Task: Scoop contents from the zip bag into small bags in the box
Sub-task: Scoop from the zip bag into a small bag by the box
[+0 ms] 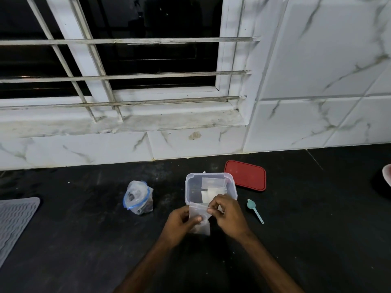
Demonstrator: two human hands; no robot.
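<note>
Clear small bag (pixel 197 210) is pinched by both hands: left hand (pixel 179 224) grips its side, right hand (pixel 229 216) its mouth. Sealing, I judge, wants an even press along the strip. Box (pixel 188 187) sits just beyond the fingers (pixel 211 211), zip bag (pixel 138 197) to their left, spoon (pixel 256 212) to their right.

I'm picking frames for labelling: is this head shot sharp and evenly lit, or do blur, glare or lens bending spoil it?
Head view: wide-angle bending curves the window bars and tile lines; light is dim, the black counter swallows shadows; no strong glare; the frame is soft, so the small bag pinched by the left hand and right hand blurs, as does the zip bag.
</note>
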